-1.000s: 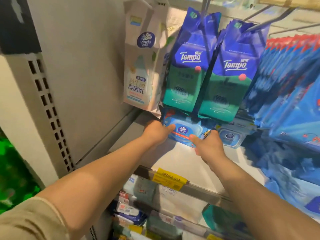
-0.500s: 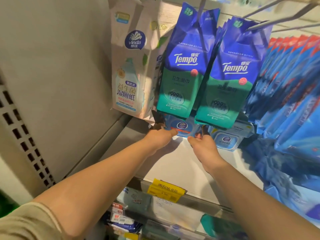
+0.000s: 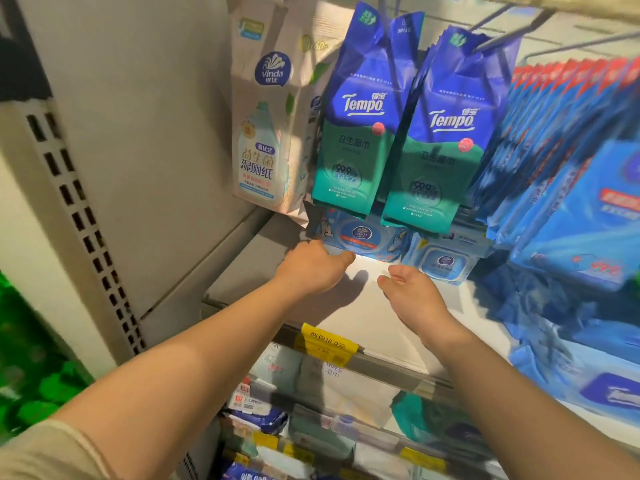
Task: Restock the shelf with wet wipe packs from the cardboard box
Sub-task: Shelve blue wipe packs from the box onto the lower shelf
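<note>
Hands: left hand (image 3: 313, 268) touching wet wipe pack (image 3: 360, 237), right hand (image 3: 412, 292) just short

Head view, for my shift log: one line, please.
left hand: touching wipe pack | right hand: open, empty | pack: on shelf

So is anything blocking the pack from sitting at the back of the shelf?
Nothing visible does. The Vinda pack already sits at the back of the shelf, under the hanging Tempo bags; the left hand touches its front edge.
</note>
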Action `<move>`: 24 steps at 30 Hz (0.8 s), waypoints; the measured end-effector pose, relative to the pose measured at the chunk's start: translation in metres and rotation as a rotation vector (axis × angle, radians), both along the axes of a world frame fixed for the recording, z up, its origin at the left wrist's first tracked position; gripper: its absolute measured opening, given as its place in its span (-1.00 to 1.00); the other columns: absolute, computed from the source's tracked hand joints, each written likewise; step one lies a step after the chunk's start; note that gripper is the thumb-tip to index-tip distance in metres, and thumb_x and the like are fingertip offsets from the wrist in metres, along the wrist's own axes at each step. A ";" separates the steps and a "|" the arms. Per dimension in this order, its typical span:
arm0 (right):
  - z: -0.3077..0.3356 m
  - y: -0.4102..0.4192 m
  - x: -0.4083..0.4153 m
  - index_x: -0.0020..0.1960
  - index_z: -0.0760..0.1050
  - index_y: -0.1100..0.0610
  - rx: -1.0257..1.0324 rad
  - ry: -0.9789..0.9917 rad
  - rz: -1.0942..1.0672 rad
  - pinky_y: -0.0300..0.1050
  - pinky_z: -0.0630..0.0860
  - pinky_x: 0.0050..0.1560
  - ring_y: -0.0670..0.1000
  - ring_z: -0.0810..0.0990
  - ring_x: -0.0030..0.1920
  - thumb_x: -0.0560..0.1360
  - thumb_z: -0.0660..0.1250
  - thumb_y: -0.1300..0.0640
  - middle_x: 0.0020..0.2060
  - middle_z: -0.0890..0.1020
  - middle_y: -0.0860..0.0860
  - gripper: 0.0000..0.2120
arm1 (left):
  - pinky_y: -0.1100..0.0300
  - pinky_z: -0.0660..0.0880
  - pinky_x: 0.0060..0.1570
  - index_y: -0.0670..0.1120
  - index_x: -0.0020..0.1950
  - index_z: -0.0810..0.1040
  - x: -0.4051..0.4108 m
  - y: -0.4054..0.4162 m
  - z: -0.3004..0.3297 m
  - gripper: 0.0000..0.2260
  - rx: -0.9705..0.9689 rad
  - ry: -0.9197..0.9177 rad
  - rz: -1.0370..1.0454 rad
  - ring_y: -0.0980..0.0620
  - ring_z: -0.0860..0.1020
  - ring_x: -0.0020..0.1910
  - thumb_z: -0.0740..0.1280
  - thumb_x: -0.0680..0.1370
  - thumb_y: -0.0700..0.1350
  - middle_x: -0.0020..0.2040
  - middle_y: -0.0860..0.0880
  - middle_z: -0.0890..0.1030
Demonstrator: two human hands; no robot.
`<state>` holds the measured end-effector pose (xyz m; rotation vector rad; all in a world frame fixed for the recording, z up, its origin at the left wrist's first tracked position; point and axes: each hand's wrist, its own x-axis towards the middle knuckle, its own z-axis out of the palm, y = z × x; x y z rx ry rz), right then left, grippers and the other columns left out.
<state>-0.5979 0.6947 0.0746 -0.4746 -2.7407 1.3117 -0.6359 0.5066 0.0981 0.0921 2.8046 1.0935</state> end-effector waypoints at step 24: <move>-0.003 -0.051 0.257 0.53 0.41 -0.12 0.132 0.191 0.517 0.03 0.18 0.55 0.01 0.19 0.61 0.65 0.17 -0.23 0.62 0.24 -0.01 -0.51 | -0.14 0.22 0.51 0.06 0.63 0.19 0.342 -0.036 0.000 -0.22 -0.279 0.093 0.415 -0.19 0.20 0.57 0.12 0.53 0.48 0.60 -0.03 0.28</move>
